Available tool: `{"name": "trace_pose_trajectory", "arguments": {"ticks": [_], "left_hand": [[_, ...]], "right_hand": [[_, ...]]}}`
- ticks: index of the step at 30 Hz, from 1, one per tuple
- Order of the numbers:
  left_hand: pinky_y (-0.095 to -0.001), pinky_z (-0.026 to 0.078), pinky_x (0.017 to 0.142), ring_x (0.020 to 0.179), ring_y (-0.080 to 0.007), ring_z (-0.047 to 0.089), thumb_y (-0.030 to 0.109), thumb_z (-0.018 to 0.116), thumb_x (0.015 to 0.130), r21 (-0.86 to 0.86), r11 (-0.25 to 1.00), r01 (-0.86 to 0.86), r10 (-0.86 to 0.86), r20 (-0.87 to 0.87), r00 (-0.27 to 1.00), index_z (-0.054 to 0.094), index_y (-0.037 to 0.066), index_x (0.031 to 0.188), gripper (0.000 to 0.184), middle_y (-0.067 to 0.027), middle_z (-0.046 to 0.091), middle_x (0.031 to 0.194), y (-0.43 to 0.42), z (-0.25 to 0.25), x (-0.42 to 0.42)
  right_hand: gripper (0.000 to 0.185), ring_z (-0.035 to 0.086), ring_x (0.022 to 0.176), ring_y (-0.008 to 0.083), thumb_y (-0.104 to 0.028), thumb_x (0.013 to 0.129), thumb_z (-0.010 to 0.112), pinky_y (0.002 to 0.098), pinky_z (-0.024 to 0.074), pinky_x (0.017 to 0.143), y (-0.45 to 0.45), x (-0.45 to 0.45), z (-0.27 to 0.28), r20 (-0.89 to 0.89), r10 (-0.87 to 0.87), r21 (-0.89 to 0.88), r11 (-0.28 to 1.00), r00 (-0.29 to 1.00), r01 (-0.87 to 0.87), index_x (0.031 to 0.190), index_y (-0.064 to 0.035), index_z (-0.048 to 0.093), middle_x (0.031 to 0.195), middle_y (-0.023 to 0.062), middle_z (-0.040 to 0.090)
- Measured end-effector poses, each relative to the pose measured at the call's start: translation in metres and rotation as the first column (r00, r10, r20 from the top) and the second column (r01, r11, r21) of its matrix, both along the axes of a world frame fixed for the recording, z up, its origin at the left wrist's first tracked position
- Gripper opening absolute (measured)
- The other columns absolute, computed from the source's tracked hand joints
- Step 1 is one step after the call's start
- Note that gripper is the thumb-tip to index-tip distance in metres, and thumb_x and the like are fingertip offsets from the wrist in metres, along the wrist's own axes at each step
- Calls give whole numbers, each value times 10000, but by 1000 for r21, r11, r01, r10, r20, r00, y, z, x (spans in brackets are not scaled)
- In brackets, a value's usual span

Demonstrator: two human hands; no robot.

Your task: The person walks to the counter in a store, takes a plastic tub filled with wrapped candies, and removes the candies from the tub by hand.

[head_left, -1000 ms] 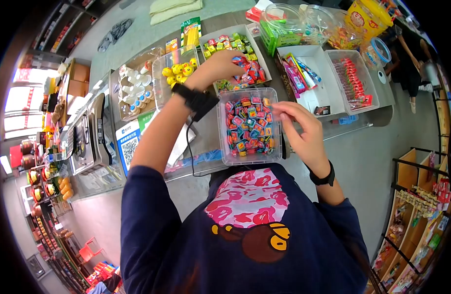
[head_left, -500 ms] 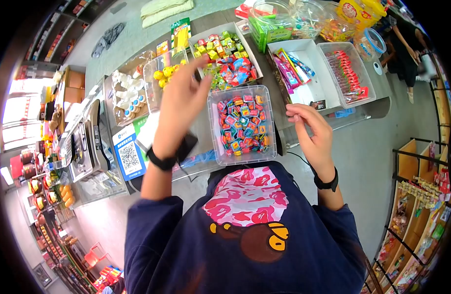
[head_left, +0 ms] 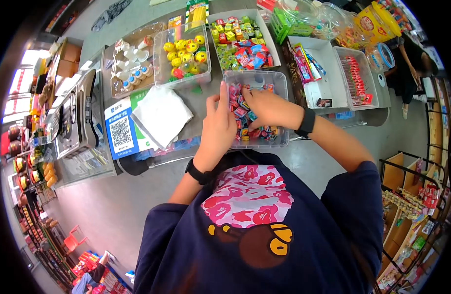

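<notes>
A clear plastic bin (head_left: 279, 143) of small wrapped candies (head_left: 240, 111) stands at the table's near edge. My right hand (head_left: 273, 109) reaches into it from the right, its fingers spread down among the candies; whether any candy is between them is hidden. At the bin's left wall is my left hand (head_left: 218, 122), fingers extended upward and apart, with nothing visible in it. Behind the bin lies a white box (head_left: 275, 54) of yellow, green and red-blue sweets. To its left, a clear box (head_left: 182, 81) holds yellow ball-shaped items.
A white cloth (head_left: 162, 115) lies beside a blue QR-code sign (head_left: 121, 132) on the left. Small bottles fill a tray (head_left: 115, 90). On the right are a white box (head_left: 328, 93) and a bin of red-wrapped sweets (head_left: 352, 81). A person (head_left: 407, 68) is at the far right.
My right hand has moved left and into the candy bin. My left hand has come back from above the sweets to the bin's left side. The view has shifted.
</notes>
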State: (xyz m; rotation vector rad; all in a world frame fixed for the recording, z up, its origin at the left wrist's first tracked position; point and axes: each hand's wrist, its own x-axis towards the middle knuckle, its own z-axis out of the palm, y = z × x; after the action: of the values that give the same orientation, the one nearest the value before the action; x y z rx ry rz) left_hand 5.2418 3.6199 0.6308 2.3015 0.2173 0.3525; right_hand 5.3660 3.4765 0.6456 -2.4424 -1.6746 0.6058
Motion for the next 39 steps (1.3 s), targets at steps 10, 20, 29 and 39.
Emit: {"name": "trace_pose_trajectory", "arguments": {"ticks": [10, 20, 29, 39], "left_hand": [[-472, 523, 655, 785, -434, 618, 9, 521, 865, 1, 1000, -10, 10, 18, 1000, 252, 73, 1496, 689, -246, 461, 1192, -2, -2, 1], [-472, 523, 664, 804, -437, 617, 3, 507, 864, 2, 1000, 8, -8, 49, 999, 263, 83, 1495, 681, -244, 463, 1195, 2, -6, 0], [-418, 485, 861, 1015, -411, 580, -12, 484, 879, -80, 997, -9, 7, -24, 1000, 232, 64, 1508, 682, -239, 461, 1230, -1, -2, -1], [-455, 489, 832, 992, -456, 569, -2, 486, 876, -42, 998, -36, 34, -48, 998, 223, 52, 1498, 678, -255, 463, 1218, -4, 0, -1]], "right_hand": [[528, 582, 996, 361, -87, 705, 688, 464, 508, 781, -26, -36, 6, -7, 118, 56, 992, 993, -117, 1210, -26, 549, 1099, 162, 565], [573, 590, 934, 368, -89, 700, 695, 462, 552, 732, 2, -32, -21, 328, 36, 15, 999, 944, -43, 1253, -113, 547, 1194, 149, 509], [314, 573, 985, 326, 11, 724, 615, 410, 463, 891, 0, 14, -8, 34, -109, 245, 965, 994, 97, 1012, -106, 660, 1108, 77, 585], [605, 538, 1126, 313, -82, 700, 745, 381, 498, 927, -28, 2, 36, 194, -17, 190, 982, 981, -20, 1265, -44, 536, 1324, 140, 511]]}}
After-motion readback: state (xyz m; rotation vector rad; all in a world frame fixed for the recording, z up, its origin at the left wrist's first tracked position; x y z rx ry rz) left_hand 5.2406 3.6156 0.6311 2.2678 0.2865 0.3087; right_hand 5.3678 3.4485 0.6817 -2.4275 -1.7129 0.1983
